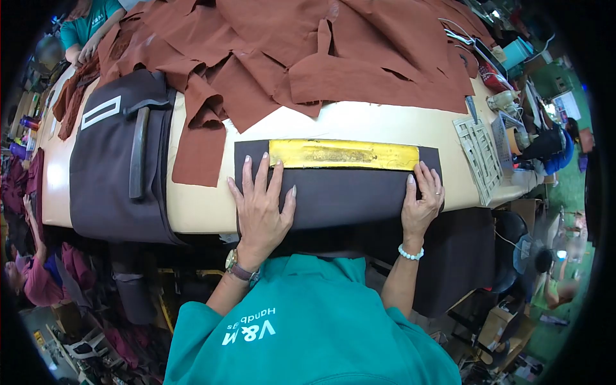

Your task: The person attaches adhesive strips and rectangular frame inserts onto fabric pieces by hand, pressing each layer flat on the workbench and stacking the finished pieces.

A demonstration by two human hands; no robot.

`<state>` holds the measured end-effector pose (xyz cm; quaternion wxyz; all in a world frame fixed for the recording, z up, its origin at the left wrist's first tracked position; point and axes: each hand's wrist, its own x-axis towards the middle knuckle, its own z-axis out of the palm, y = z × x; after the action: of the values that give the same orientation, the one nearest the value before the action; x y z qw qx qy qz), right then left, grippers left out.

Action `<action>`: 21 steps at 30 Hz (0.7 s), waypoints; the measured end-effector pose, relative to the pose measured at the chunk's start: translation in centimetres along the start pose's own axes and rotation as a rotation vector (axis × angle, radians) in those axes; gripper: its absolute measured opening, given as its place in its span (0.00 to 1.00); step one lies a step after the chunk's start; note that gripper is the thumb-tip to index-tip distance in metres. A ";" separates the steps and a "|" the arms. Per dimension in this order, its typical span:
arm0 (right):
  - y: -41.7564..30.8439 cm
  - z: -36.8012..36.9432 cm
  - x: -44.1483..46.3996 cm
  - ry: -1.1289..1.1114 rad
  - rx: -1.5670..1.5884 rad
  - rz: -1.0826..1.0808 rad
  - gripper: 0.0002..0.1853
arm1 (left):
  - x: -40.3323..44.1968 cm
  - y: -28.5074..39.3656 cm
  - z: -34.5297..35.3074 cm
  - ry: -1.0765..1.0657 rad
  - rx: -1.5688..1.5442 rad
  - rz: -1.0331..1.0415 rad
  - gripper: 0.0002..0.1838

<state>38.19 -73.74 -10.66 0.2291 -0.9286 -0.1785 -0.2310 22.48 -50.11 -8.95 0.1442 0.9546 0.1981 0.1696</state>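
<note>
A long yellow bar (340,154) with a dark, worn middle lies across the far part of a dark cloth piece (340,192) at the table's front edge. My left hand (262,205) rests on the cloth with its fingers spread, the fingertips at the bar's left end. At the other end, my right hand (423,199) lies on the cloth with fingers stretched out, the tips by the bar's right corner. Neither hand is wrapped around anything. To the left, a hammer (138,154) lies on a folded stack of dark cloth (106,173) beside a white rectangular frame (101,112).
Rust-brown cloth (276,58) with cut edges covers the table's far side. Slotted card templates (478,157), a wire basket (502,138) and a jar (502,99) stand at the right. A co-worker in a green shirt (90,29) handles brown cloth at the far left.
</note>
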 end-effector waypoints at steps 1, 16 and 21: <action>0.0 0.0 0.0 0.001 -0.006 -0.003 0.14 | 0.0 0.0 0.0 0.002 -0.001 -0.001 0.27; -0.3 0.0 0.0 0.067 0.051 0.035 0.14 | 0.0 -0.1 0.0 0.003 -0.023 0.014 0.25; -0.3 0.0 -0.1 0.060 0.051 0.058 0.14 | 0.0 -0.1 0.1 0.013 -0.001 0.021 0.24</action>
<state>37.97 -73.53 -10.58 0.2647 -0.9198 -0.1505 -0.2473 22.49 -50.07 -9.11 0.1418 0.9553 0.1891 0.1773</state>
